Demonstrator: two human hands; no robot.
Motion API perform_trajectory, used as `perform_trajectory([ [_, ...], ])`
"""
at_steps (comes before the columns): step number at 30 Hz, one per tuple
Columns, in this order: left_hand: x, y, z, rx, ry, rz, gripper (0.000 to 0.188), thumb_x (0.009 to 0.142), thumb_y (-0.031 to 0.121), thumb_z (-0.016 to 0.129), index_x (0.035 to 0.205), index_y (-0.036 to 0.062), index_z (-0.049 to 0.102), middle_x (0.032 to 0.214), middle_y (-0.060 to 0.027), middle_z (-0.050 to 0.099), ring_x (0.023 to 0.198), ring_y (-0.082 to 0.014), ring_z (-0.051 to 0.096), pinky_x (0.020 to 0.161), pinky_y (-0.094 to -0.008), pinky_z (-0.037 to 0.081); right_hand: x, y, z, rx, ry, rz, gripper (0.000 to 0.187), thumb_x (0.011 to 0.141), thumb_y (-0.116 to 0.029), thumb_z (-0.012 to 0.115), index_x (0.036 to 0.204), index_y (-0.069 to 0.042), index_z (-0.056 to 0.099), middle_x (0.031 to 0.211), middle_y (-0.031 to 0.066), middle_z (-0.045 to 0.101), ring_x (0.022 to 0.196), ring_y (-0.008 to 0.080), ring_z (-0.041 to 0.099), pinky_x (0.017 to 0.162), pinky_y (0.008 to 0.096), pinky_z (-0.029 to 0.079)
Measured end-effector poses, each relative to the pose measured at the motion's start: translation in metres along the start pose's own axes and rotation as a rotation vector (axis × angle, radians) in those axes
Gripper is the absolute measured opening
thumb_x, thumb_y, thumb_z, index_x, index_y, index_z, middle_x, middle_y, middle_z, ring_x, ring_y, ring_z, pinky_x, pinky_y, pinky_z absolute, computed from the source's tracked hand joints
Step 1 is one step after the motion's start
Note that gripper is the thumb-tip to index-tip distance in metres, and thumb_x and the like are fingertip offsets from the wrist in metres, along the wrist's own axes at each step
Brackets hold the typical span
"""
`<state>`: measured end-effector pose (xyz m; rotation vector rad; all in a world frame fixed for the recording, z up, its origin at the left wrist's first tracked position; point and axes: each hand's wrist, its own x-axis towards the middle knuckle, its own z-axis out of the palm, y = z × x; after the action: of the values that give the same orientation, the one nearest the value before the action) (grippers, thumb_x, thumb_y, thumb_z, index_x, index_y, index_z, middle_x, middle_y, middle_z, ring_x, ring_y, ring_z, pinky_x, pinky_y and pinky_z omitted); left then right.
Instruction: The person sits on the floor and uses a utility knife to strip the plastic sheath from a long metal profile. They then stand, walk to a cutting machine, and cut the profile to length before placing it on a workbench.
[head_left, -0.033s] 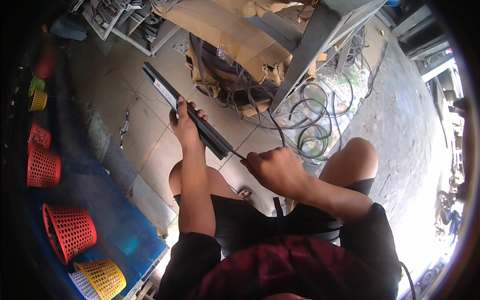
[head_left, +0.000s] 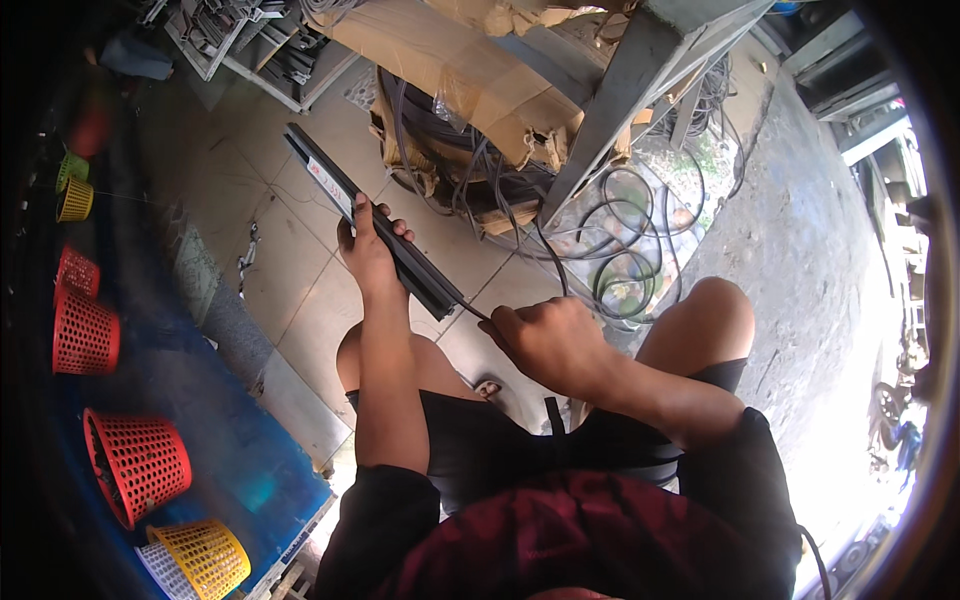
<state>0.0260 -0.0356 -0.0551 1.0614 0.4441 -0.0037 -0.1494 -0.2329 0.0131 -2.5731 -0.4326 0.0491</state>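
Dark metal profile bar (head_left: pixel 375 225): long, narrow, angled from upper left to lower right above the tiled floor (head_left: pixel 290 290), with a pale label strip on its upper face; its near end lies just in front of the person's knees. Left hand (head_left: pixel 368 252): wrapped around the bar near its middle, fingers curled over the far edge, palm beneath; grip closed on the bar. Right hand (head_left: pixel 545 340): closed into a loose fist at the bar's near end, pinching a thin black rubber strip (head_left: pixel 470 310) that runs from the fist to the end of the bar; whether the strip sits in a groove cannot be told. Beyond the bar: loose coils of black cable (head_left: pixel 625 270) on the floor beside a cardboard-wrapped bundle (head_left: pixel 470 90) and a grey steel beam (head_left: pixel 620 90). At the left: red mesh baskets (head_left: pixel 135 460) and yellow mesh baskets (head_left: pixel 205 555) on a blue sheet (head_left: pixel 225 450).
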Motion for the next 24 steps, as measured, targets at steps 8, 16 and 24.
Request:
perform_trajectory([
  [8, -0.005, 0.003, 0.004, -0.038, -0.043, 0.041, 0.034, 0.104, 0.029, 0.073, 0.119, 0.0106, 0.049, 0.091, -0.0097, 0.059, 0.062, -0.0219, 0.060, 0.056, -0.0391, 0.052, 0.002, 0.006, 0.003, 0.044, -0.006, 0.021, 0.034, 0.104, -0.039, 0.066, 0.102, -0.005, 0.070, 0.077, 0.0143, 0.074, 0.080, 0.0349, 0.076, 0.073, 0.0473, 0.059],
  [16, -0.013, 0.002, 0.011, -0.019, -0.348, -0.074, 0.024, 0.094, 0.016, 0.059, 0.114, 0.0095, 0.048, 0.078, -0.0127, 0.060, 0.062, -0.0275, 0.063, 0.060, -0.0430, 0.056, 0.013, 0.030, 0.009, 0.233, -0.001, 0.144, 0.056, 0.104, -0.053, 0.065, 0.122, 0.000, 0.067, 0.105, 0.0233, 0.074, 0.097, 0.0444, 0.073, 0.091, 0.0509, 0.057],
  [24, -0.025, -0.016, 0.019, 0.125, -0.520, 0.007, 0.019, 0.093, 0.019, 0.056, 0.108, 0.0100, 0.048, 0.072, -0.0098, 0.054, 0.053, -0.0203, 0.053, 0.053, -0.0361, 0.049, 0.019, 0.039, 0.011, 0.328, -0.017, 0.159, 0.045, 0.104, -0.042, 0.069, 0.122, 0.000, 0.068, 0.105, 0.0219, 0.075, 0.096, 0.0425, 0.074, 0.087, 0.0501, 0.059],
])
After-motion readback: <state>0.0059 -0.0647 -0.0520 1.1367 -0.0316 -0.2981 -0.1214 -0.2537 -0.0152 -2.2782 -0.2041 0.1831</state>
